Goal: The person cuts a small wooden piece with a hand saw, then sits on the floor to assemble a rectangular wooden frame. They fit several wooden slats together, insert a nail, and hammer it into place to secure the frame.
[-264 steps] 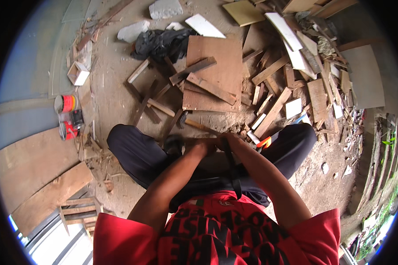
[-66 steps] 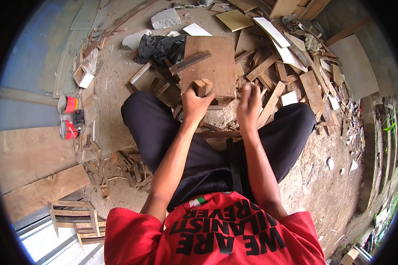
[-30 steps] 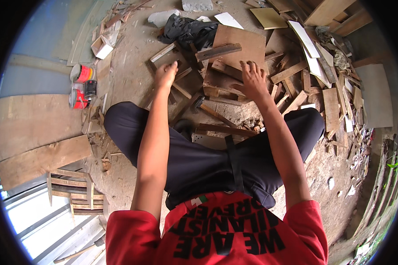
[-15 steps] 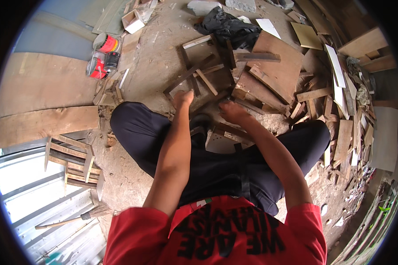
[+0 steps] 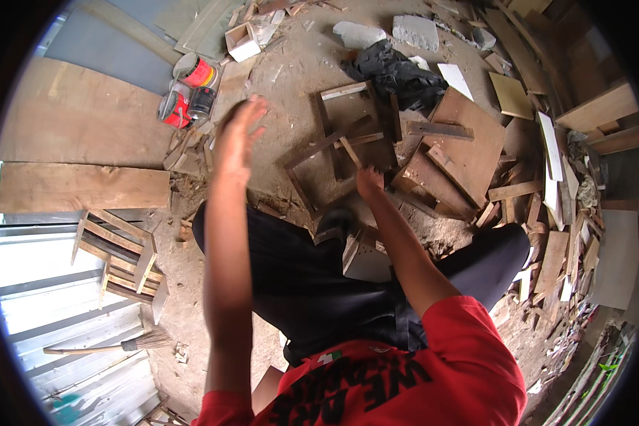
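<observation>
My left hand (image 5: 241, 142) is raised off to the left, palm edge up, its fingers stretched out and holding nothing; motion blurs it a little. Closed round the near end of a light wooden stick (image 5: 349, 152) is my right hand (image 5: 370, 182). The stick's far end reaches over a dark wooden frame (image 5: 305, 190) on the ground ahead of my legs; whether it carries a head there I cannot make out. Crossing strips make up the frame, which adjoins a second open wooden box frame (image 5: 344, 90).
A brown wooden panel piece (image 5: 468, 135) with loose strips lies right of the frames. Scrap wood (image 5: 550, 263) heaps along the right. Black plastic sheeting (image 5: 397, 74) and stone blocks (image 5: 415, 32) lie beyond. Paint cans (image 5: 195, 71), a slatted wooden piece (image 5: 121, 245) and a broom (image 5: 145, 342) are left.
My left hand has left the frame, rising and swinging left as its fingers opened. My right hand now grips the stick. The whole view has shifted slightly.
</observation>
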`<move>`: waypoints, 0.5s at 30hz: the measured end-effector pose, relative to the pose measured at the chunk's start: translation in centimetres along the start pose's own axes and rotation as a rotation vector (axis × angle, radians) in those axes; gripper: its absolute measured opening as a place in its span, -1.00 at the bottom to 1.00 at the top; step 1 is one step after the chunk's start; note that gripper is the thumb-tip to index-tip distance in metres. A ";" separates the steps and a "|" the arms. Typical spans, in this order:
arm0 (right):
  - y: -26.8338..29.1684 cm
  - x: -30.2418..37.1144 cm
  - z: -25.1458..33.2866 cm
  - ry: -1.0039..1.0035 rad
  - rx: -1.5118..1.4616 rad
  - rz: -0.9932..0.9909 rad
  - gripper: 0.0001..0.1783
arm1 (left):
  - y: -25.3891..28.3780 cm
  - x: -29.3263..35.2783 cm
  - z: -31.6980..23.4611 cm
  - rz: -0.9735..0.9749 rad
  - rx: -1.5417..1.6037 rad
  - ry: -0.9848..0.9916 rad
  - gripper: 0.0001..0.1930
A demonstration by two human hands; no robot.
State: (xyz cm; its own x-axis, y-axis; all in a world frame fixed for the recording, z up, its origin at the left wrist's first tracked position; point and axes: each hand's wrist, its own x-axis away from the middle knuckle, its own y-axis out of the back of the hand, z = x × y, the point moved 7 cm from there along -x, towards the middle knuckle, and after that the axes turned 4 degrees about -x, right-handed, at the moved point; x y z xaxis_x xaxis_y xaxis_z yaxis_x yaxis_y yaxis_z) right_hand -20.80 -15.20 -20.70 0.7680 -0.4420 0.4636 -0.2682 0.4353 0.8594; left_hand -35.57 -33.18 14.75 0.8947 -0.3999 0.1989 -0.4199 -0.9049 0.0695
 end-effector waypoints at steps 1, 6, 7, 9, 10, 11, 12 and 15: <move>0.2 -0.2 -0.8 -0.015 -0.009 -0.071 -0.51 | 0.6 0.0 -1.8 0.008 -0.019 -0.065 -0.46; 1.3 0.4 -0.3 0.002 -0.050 -0.262 -0.66 | 4.0 0.4 0.1 -0.183 0.126 -0.040 -0.52; 1.8 0.4 -0.1 0.039 -0.039 -0.283 -0.64 | 3.9 0.6 0.4 -0.174 0.202 -0.034 -0.53; 2.9 0.1 1.1 0.112 -0.014 -0.320 -0.58 | 3.5 0.9 1.0 -0.154 0.353 -0.019 -0.55; 3.9 0.1 0.7 0.074 -0.051 -0.327 -0.58 | 2.8 0.9 0.3 -0.159 0.355 -0.051 -0.57; 5.4 0.3 1.3 0.046 -0.095 -0.327 -0.58 | 3.0 1.0 0.4 -0.189 0.331 -0.092 -0.57; 5.6 1.4 2.7 0.023 -0.148 -0.315 -0.58 | 3.9 1.8 0.6 -0.226 0.294 -0.126 -0.57; 8.7 2.4 3.9 -0.090 -0.374 -0.504 -0.55 | 5.1 1.5 0.7 -0.311 0.364 -0.174 -0.68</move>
State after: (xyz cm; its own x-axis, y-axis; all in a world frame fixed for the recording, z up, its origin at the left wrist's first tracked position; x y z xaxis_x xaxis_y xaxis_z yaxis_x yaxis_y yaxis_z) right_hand -23.57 -15.59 -11.28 0.6906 -0.7214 0.0517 0.3477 0.3939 0.8508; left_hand -36.30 -38.52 14.73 0.9941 -0.0935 0.0552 -0.0768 -0.9648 -0.2514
